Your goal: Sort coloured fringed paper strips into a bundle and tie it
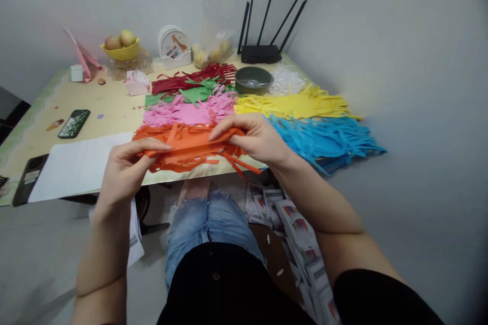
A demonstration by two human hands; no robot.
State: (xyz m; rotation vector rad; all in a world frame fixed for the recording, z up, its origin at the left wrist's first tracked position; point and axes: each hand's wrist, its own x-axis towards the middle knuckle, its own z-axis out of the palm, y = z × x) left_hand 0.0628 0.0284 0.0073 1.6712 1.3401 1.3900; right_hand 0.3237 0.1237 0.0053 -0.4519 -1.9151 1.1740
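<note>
Between my two hands an orange paper tassel (186, 143) is stretched out flat, its cut strips hanging from both ends. My left hand (127, 167) pinches its left end between thumb and fingers. On the other end, my right hand (253, 137) is closed with the fingers bent over the paper. More orange fringe lies on the table edge under it. Just beyond lie pink tassels (183, 110), with green tassels (196, 92) and dark red tassels (179, 84) behind them. To the right of my right hand are blue tassels (328, 137) and yellow tassels (301, 105).
A dark green bowl (253, 80) and a black router (261, 53) stand at the back. On the left lie a phone (74, 123), white paper (80, 165) and a dark clip-like object (30, 180). Printed packets (305, 244) fill a spot beside my legs. A wall borders the right.
</note>
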